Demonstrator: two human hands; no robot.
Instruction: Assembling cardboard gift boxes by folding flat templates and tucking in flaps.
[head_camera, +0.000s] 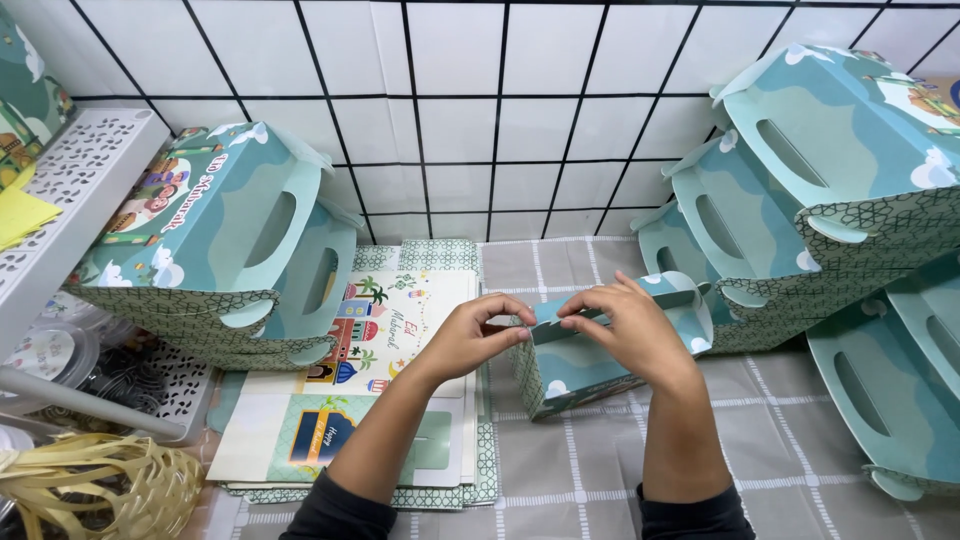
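A: Where is the box (565, 365)?

B: On the tabletop (760, 440), just right of the stack of flat sheets (385, 400), half folded, its top flaps still up.

A: And the hands?

B: Both are at the box's top. The left hand (470, 335) has its grip pinched on the left flap edge. The right hand (630, 325) has its grip pinched on the flap beside it, fingers curled over the box's top.

A: Anything else around the box?

B: Finished boxes are piled left of it (225, 235) and right of it (800, 190), against the tiled wall (480, 110). A white perforated rack (80, 170) stands far left of the box.
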